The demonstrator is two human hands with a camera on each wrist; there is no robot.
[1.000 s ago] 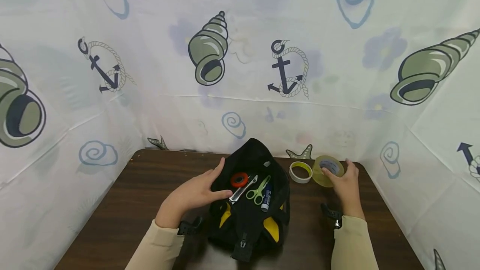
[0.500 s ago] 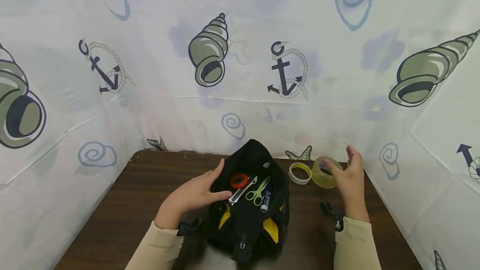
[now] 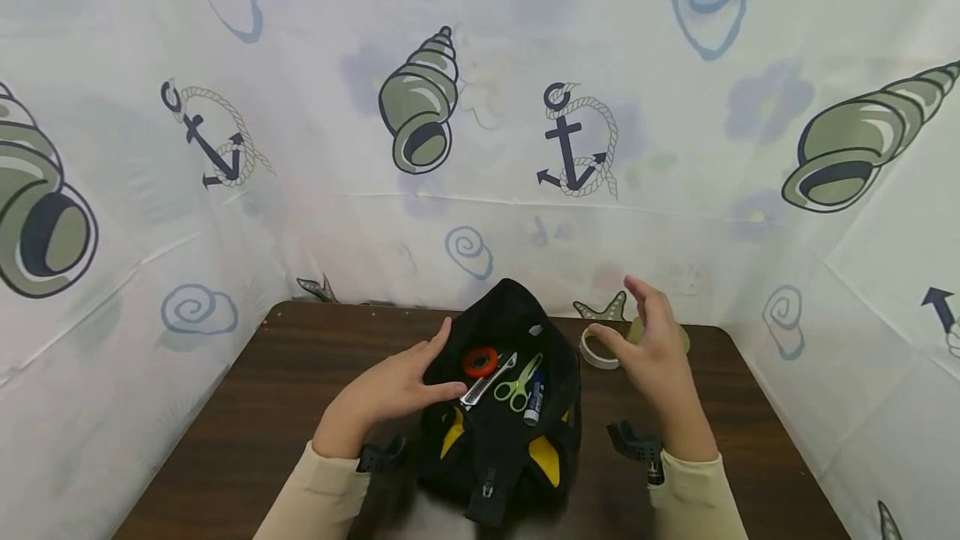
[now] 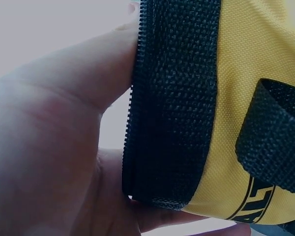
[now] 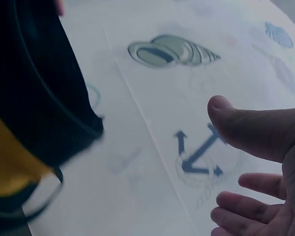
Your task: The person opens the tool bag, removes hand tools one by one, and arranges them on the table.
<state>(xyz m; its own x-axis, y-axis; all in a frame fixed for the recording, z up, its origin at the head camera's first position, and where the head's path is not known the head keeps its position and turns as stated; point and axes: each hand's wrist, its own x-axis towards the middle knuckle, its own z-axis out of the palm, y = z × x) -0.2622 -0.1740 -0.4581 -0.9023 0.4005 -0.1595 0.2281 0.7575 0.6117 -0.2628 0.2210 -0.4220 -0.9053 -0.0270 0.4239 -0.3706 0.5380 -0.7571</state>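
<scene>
A black and yellow bag (image 3: pixel 502 457) stands unzipped on the table. My left hand (image 3: pixel 390 386) holds its left rim, and in the left wrist view the zipper edge (image 4: pixel 135 108) lies between thumb and fingers. Inside are a red tape roll (image 3: pixel 480 362), a utility knife (image 3: pixel 489 382), green-handled scissors (image 3: pixel 516 390) and a blue glue stick (image 3: pixel 535 403). To the bag's right, my right hand (image 3: pixel 663 377) is raised with thumb and fingers spread and holds nothing. Behind it sit a white tape roll (image 3: pixel 600 363) and a clear tape roll (image 3: pixel 637 329), both partly hidden.
The dark wooden table (image 3: pixel 285 373) ends at a patterned white cloth (image 3: pixel 510 232) at the back and sides. A wrist strap mount (image 3: pixel 637 444) juts from the right wrist.
My right hand has let go of the clear tape roll and shifted left toward the white roll and the bag. The left hand has stayed on the bag's rim.
</scene>
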